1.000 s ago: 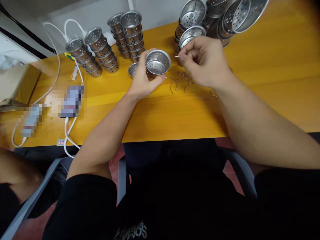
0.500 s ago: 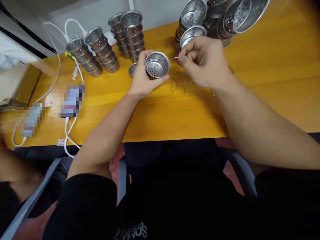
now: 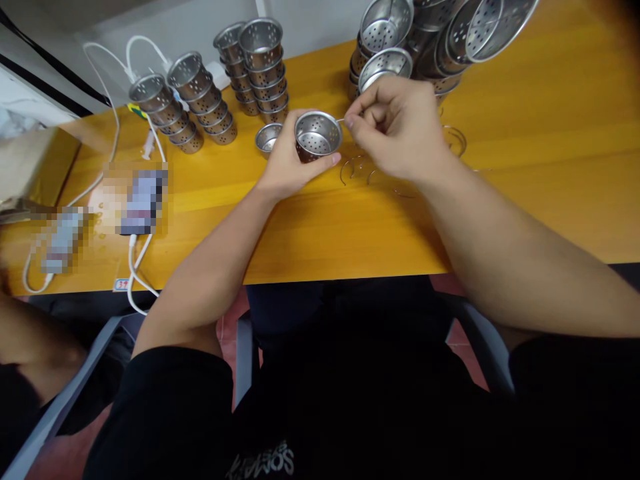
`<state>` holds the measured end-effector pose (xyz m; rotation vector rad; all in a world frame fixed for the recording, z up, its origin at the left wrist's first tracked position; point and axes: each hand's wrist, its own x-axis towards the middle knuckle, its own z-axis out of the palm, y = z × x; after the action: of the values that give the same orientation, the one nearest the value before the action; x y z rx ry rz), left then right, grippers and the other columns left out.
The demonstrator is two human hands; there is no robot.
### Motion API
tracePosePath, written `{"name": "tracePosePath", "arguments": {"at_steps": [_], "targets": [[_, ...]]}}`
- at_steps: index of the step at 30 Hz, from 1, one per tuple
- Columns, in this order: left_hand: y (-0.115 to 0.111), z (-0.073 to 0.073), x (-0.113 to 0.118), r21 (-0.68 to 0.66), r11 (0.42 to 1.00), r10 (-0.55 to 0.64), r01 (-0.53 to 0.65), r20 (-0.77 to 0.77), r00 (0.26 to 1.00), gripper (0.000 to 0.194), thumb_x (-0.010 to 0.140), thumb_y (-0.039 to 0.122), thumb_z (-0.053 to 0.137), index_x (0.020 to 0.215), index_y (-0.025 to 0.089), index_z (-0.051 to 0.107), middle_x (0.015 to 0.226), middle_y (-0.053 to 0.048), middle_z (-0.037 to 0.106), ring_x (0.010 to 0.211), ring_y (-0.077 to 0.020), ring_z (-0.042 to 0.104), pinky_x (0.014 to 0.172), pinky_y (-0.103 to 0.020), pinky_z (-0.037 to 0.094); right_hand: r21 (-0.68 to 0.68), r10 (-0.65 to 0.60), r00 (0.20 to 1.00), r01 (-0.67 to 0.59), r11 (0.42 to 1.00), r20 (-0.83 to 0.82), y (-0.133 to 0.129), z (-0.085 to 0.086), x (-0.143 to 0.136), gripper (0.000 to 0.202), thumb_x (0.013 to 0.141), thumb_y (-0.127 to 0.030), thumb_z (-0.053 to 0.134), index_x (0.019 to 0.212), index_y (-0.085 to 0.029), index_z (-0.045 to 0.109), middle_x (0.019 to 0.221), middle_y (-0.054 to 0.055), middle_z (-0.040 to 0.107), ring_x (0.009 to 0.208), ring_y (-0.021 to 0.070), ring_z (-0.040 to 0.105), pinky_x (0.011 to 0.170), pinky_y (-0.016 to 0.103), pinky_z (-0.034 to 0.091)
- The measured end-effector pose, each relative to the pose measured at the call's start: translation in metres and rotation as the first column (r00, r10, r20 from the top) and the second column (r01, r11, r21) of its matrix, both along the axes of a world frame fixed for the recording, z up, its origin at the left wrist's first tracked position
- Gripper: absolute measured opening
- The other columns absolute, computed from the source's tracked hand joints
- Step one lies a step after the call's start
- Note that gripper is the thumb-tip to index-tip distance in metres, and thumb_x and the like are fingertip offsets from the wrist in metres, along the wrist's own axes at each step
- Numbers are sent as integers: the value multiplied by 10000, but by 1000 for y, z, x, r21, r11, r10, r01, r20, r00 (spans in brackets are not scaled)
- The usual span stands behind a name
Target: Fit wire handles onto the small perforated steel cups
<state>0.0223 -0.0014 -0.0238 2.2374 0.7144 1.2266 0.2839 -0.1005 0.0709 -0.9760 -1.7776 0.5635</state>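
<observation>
Currently the left hand [image 3: 290, 163] curves around a perforated metal cup [image 3: 319, 140], its fingers [image 3: 327, 161] spread about as wide as the cup's body, thumb along the near side, the cup's mouth facing up. Just right of that cup, the right hand [image 3: 406, 132] has thumb and forefinger pinched together on a thin metal wire [image 3: 342, 120], whose tip points left at the cup's rim; I cannot tell whether the two touch. Nearer the body than the right fingers, loose curved wires [image 3: 342, 173] lie on the wooden counter [image 3: 350, 240]. A small cup [image 3: 267, 138] sits just left of the left fingers, partly covered by the hand. Beyond the left fingers stand two stacks of perforated cups [image 3: 269, 75], with two leaning stacks [image 3: 200, 97] farther left. Beyond the right fingers is a cluster of stacked cups [image 3: 385, 27], some tilted, partly hidden by the hand. Well to the left of the left fingers, two pixelated devices [image 3: 143, 200] lie with white cables [image 3: 131, 273] beside them.
</observation>
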Motion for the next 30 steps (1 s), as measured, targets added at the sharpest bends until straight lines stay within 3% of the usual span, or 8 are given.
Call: {"name": "tracePosePath", "arguments": {"at_steps": [3, 7, 14, 22, 30], "targets": [[-11, 5, 6, -26, 999, -22, 21, -46, 999, 1101, 999, 1118, 860, 1707, 352, 505, 1609, -127, 737, 1487, -379, 821, 1304, -569, 670, -63, -44, 999, 45, 997, 25, -6, 0, -8, 635, 1054, -1004, 929, 1051, -384, 791, 751, 20, 672, 653, 307, 616, 694, 586, 702], [-24, 10, 13, -47, 998, -33, 30, -54, 998, 1068, 1020, 978, 983, 1727, 343, 496, 1607, -116, 737, 1504, -386, 840, 1317, -595, 690, -125, -93, 994, 100, 987, 60, -9, -1, -11, 511, 1059, -964, 906, 1147, -466, 837, 761, 46, 716, 810, 409, 736, 737, 661, 741], [-22, 5, 14, -65, 997, -51, 47, -58, 997, 1118, 936, 874, 1105, 1697, 314, 507, 1604, -128, 722, 1503, -410, 832, 1352, -611, 680, -54, -74, 997, 76, 996, 31, 1, -8, -10, 555, 1126, -848, 962, 992, -363, 726, 751, 0, 680, 635, 265, 580, 678, 532, 613], [-21, 5, 10, -46, 998, -50, 46, -100, 994, 1159, 912, 905, 1100, 1712, 318, 501, 1603, -128, 716, 1525, -427, 804, 1382, -618, 636, -94, -121, 991, 127, 987, 65, -3, -5, -13, 495, 1072, -937, 912, 1029, -471, 753, 704, 15, 682, 739, 373, 669, 679, 618, 670], [-16, -1, 8, -9, 997, -82, 82, -106, 991, 1146, 966, 982, 1027, 1735, 305, 512, 1601, -125, 726, 1503, -417, 822, 1392, -641, 631, -84, -89, 996, 91, 992, 31, 0, -8, -13, 384, 1116, -708, 974, 1013, -431, 729, 750, 7, 660, 712, 343, 637, 732, 601, 651]]}}
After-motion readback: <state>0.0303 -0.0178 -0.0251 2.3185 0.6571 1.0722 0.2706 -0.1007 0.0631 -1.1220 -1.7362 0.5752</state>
